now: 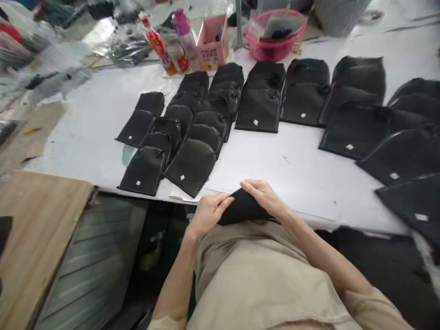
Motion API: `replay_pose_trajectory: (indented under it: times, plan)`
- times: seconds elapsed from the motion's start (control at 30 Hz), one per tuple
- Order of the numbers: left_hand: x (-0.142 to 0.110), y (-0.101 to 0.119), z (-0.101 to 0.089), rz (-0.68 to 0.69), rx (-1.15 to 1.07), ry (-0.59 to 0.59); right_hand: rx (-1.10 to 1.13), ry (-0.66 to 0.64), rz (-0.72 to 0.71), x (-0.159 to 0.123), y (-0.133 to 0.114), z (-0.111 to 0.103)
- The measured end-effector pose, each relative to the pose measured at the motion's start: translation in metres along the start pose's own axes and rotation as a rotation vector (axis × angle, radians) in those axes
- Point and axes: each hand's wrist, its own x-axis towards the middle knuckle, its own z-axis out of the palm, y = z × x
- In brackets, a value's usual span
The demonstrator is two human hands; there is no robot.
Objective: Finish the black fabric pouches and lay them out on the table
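Left hand [208, 211] and right hand [264, 196] pinch black piece [244, 207] between them

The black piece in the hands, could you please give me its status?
Left hand and right hand both gripping the black piece. Piece at the white table's near edge. Rows of black pieces lie beyond, apart from it.

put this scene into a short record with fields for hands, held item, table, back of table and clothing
hands: left hand and right hand, both pinching
held item: black piece, at the table's near edge
table: white surface, rows of overlapping black pieces, several with small white marks
back of table: pink basin, pink box, red-capped bottle
clothing: beige top
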Motion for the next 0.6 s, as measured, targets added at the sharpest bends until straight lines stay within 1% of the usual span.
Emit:
replay_pose_trajectory:
  times: [0.07, 0.13, 0.17, 0.23, 0.27, 0.33, 0.37, 0.4, 0.47, 0.53, 0.57, 0.6]
  plan:
    - [-0.004, -0.013, -0.011, -0.084, -0.173, -0.044, 0.103, 0.029, 0.120, 0.003, 0.000, -0.012]
    - [-0.011, -0.026, -0.018, -0.145, -0.381, -0.044, 0.203, 0.069, 0.213, 0.008, 0.003, -0.022]
    - [-0.015, -0.033, -0.018, -0.170, -0.525, -0.018, 0.261, 0.089, 0.254, 0.011, 0.005, -0.026]
    - [-0.024, -0.043, -0.013, -0.187, -0.788, 0.061, 0.349, 0.144, 0.305, 0.020, 0.012, -0.031]
    - [-0.028, -0.046, -0.007, -0.198, -0.886, 0.109, 0.380, 0.178, 0.323, 0.024, 0.016, -0.032]
    - [-0.032, -0.049, 0.006, -0.248, -1.005, 0.220, 0.411, 0.245, 0.360, 0.033, 0.023, -0.033]
    - [-0.033, -0.049, 0.013, -0.281, -1.039, 0.294, 0.425, 0.265, 0.373, 0.037, 0.026, -0.033]
    - [-0.032, -0.049, 0.019, -0.307, -1.063, 0.381, 0.445, 0.257, 0.374, 0.039, 0.028, -0.033]
    - [-0.030, -0.046, 0.027, -0.322, -1.087, 0.569, 0.499, 0.162, 0.332, 0.038, 0.032, -0.032]
    - [-0.026, -0.042, 0.030, -0.306, -1.085, 0.737, 0.545, 0.043, 0.264, 0.028, 0.034, -0.030]
    - [-0.025, -0.040, 0.030, -0.292, -1.076, 0.801, 0.544, 0.006, 0.239, 0.021, 0.035, -0.027]
    - [-0.023, -0.038, 0.030, -0.272, -1.062, 0.851, 0.522, 0.002, 0.222, 0.013, 0.037, -0.023]
